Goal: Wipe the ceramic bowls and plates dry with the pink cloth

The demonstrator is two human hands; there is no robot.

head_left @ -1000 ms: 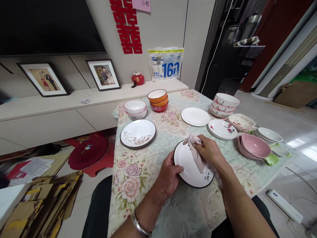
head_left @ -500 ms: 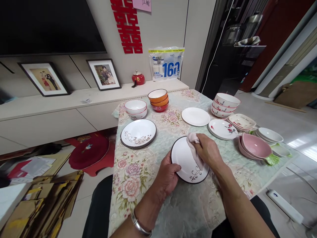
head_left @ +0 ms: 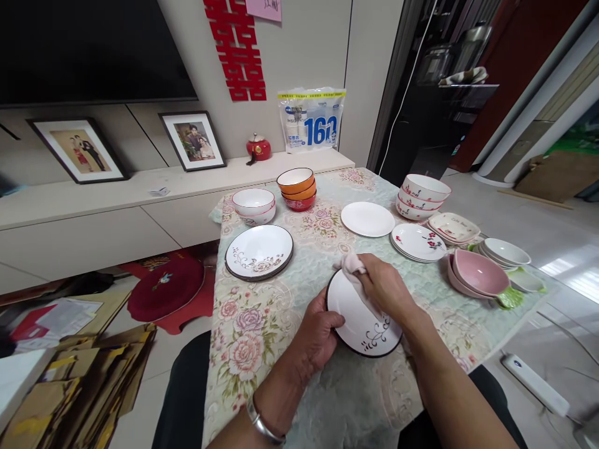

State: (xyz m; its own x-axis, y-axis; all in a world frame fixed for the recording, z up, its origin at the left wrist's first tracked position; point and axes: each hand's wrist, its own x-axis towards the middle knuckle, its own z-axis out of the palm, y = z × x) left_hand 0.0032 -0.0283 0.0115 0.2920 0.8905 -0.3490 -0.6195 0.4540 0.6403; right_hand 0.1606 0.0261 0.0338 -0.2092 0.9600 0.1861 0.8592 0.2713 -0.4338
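Observation:
A white plate (head_left: 358, 321) with a dark rim and a brown scroll pattern is tilted above the table's near side. My left hand (head_left: 322, 327) grips its left edge, thumb on the upper face. In my right hand (head_left: 386, 287) is a pale pink cloth (head_left: 352, 265), pressed against the plate's upper rim and face. Some of the cloth and most of the right fingers are hidden behind that hand. To the left lies a stack of matching dark-rimmed plates (head_left: 257, 246). Beyond the right hand sits a stack of plates with red flowers (head_left: 414, 240).
A flowered tablecloth (head_left: 262, 399) covers the table. On it stand white bowls (head_left: 253, 202), orange and red bowls (head_left: 299, 184), a plain white plate (head_left: 368, 219), flowered bowls (head_left: 423, 193), square dishes (head_left: 453, 226), pink bowls (head_left: 482, 273) and small white bowls (head_left: 508, 251).
The cloth and my right hand have shifted left along the plate's upper rim. The plate has moved slightly right and down in my left hand.

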